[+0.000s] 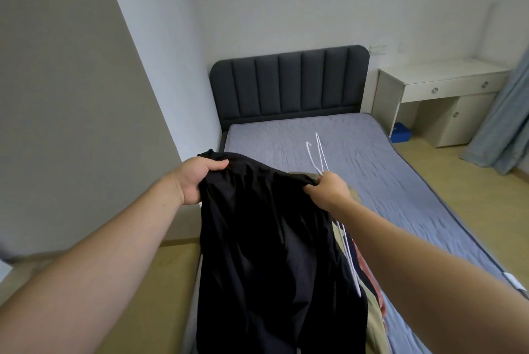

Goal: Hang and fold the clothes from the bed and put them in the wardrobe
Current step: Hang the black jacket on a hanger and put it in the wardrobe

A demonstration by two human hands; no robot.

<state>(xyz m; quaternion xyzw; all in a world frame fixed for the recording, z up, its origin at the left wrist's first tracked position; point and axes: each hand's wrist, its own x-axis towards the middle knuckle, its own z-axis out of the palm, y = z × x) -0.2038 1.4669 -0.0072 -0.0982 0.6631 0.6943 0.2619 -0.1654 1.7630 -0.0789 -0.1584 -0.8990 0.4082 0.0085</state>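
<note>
Your left hand (200,179) grips black garment (269,253); right hand (329,189) pinches garment plus white hangers (317,156). Keep top edge taut, feed hanger in.

no readable text, no labels, no brands, no numbers on anything in view
</note>
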